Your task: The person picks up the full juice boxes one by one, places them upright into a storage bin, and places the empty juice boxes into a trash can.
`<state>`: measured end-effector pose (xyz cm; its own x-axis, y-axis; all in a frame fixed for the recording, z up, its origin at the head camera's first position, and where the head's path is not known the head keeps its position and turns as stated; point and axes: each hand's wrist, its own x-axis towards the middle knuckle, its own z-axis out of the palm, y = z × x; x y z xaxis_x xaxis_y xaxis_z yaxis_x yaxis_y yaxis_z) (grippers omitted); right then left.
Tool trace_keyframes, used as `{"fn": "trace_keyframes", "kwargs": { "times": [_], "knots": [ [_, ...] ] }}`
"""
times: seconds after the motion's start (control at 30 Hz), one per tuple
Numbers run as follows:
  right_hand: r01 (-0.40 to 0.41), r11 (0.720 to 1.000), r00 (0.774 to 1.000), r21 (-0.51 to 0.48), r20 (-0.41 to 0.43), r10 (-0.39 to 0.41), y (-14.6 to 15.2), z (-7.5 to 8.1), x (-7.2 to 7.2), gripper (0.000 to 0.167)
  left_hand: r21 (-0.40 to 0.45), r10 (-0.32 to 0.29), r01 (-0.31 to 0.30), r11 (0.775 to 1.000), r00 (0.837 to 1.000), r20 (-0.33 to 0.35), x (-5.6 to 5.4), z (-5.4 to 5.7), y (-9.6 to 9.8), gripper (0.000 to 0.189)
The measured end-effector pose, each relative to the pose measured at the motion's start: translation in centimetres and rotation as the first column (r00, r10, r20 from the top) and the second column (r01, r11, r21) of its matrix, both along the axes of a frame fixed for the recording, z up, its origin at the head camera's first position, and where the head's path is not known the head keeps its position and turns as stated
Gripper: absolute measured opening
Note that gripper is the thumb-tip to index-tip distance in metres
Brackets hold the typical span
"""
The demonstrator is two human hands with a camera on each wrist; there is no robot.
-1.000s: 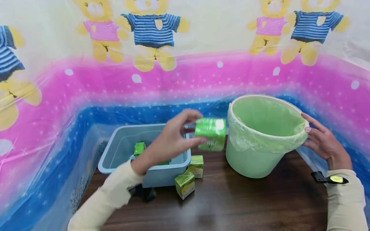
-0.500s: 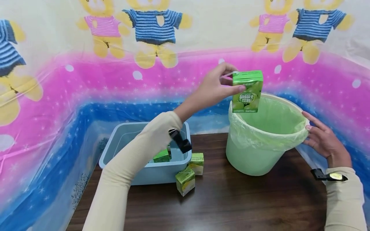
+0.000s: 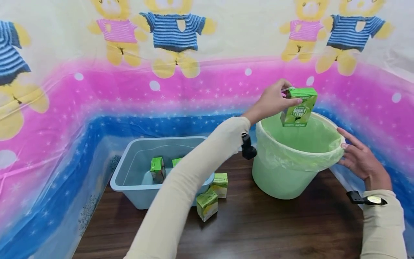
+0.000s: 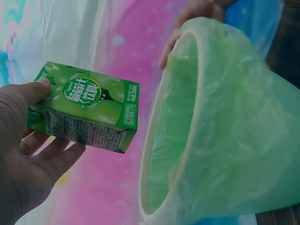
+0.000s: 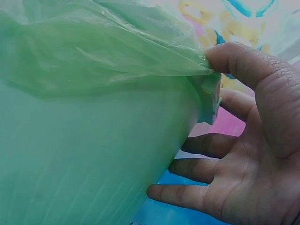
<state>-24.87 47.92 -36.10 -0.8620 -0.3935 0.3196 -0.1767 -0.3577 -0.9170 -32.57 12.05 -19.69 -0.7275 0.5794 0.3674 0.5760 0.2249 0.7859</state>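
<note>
My left hand (image 3: 275, 99) grips a green juice box (image 3: 299, 109) by its upper end, thumb on the front and fingers behind. The juice box hangs over the mouth of a pale green bin (image 3: 278, 180), its lower end overlapping the opening in the head view. A thin, translucent green bag (image 4: 239, 93) lines the bin and folds down over its rim. My right hand (image 3: 365, 160) touches the bin's far right side. Its thumb (image 5: 234, 54) rests at the rim on the bag, and the other fingers (image 5: 192, 171) lie spread and fairly straight against the outer wall.
A grey-blue tub (image 3: 129, 187) stands at left with green boxes (image 3: 157, 168) inside, partly hidden by my left sleeve (image 3: 194, 169). Two smaller green-yellow cartons (image 3: 207, 205) stand by its right corner on the dark wooden table (image 3: 258, 226). A bear-print sheet (image 3: 220, 82) hangs behind.
My left hand has carried the juice box from beside the tub up and rightward to above the bin, lowering it slightly in the last half second. My right hand has stayed at the bin.
</note>
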Motion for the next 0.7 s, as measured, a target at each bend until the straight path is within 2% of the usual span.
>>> {"fn": "trace_keyframes", "kwargs": {
  "times": [0.13, 0.23, 0.47, 0.7],
  "knots": [
    [0.018, 1.000, 1.000, 0.017, 0.013, -0.018, 0.1, -0.1, 0.1, 0.062, -0.012, 0.065, -0.064, 0.998, 0.997, 0.033, -0.8, -0.3, 1.9, 0.032],
    [0.020, 1.000, 1.000, 0.008, 0.023, -0.020, -0.1, 0.0, -0.1, 0.061, -0.006, 0.088, -0.088, 0.996, 0.995, 0.054, -1.1, -0.5, 2.7, 0.031],
    [0.013, 1.000, 0.999, -0.028, 0.036, -0.012, -0.4, 0.1, -0.4, 0.062, -0.011, 0.063, -0.062, 0.998, 0.996, 0.058, -1.0, -1.5, 3.5, 0.031],
    [0.011, 1.000, 1.000, -0.009, 0.012, -0.011, 0.0, -0.1, -0.1, 0.062, -0.004, 0.083, -0.083, 0.997, 0.993, 0.083, -0.7, -2.3, 4.2, 0.035]
  ]
}}
